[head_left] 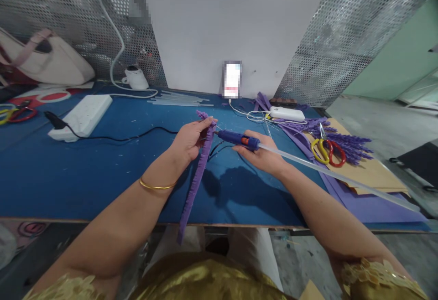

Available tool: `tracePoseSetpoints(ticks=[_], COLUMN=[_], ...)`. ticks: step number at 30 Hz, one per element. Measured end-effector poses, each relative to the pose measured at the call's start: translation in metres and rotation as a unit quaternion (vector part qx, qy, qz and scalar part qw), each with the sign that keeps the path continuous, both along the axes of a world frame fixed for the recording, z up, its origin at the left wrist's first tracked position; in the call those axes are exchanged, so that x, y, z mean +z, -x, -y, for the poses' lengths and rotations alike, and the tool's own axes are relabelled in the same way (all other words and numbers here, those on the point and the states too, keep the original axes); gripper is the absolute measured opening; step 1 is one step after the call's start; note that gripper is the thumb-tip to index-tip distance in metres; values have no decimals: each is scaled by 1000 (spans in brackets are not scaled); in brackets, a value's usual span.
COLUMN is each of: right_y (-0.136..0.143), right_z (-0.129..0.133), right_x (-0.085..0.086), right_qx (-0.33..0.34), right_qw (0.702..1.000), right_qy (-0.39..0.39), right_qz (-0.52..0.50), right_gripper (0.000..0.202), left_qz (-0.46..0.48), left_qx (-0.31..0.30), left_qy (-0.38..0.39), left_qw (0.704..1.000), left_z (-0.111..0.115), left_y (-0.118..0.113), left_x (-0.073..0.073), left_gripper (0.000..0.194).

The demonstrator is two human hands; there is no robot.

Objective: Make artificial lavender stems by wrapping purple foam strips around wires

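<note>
My left hand [190, 137] pinches the top of a fringed purple paper strip [197, 177], which hangs down past the table's front edge. A short frilled purple tip pokes up above the fingers. In my right hand [262, 154] lies a blue hot glue gun [236, 138], gripped from below with its nozzle pointing left, close to the strip by my left fingertips. I cannot tell whether the nozzle touches the paper. A long translucent glue stick [328, 171] sticks out of the gun's back end, reaching over my right forearm.
On the blue table [102, 172], a white power strip [85, 115] stands left, with several glue sticks [178, 98] behind. A phone [232, 79] leans on the white board [222, 26]. At right lie scissors [328, 152], purple flower stems [349, 142], a white power bank [287, 113] and purple paper [386, 209].
</note>
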State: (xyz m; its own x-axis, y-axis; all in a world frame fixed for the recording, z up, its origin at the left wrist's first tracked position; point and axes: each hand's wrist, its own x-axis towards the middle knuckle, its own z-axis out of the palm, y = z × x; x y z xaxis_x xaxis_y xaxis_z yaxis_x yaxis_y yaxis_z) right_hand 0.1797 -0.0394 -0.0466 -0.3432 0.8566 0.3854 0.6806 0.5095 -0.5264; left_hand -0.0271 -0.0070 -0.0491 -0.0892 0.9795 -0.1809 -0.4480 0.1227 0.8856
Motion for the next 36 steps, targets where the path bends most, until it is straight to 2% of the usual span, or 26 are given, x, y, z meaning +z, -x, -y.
tracePoseSetpoints(ticks=[23,36], right_y=[-1,-2], right_z=[1,1], right_x=[-2,-3], right_qx=[22,45], right_qw=[1000,998], right_qy=[-1,-23], right_qz=[3,38], right_gripper=[34,38], left_qz=[3,8], left_qx=[8,5], left_qy=[7,5], left_qw=[1000,1000], left_z=[-2,-3], left_y=[0,1], left_x=[-1,-2], left_gripper=[16,17])
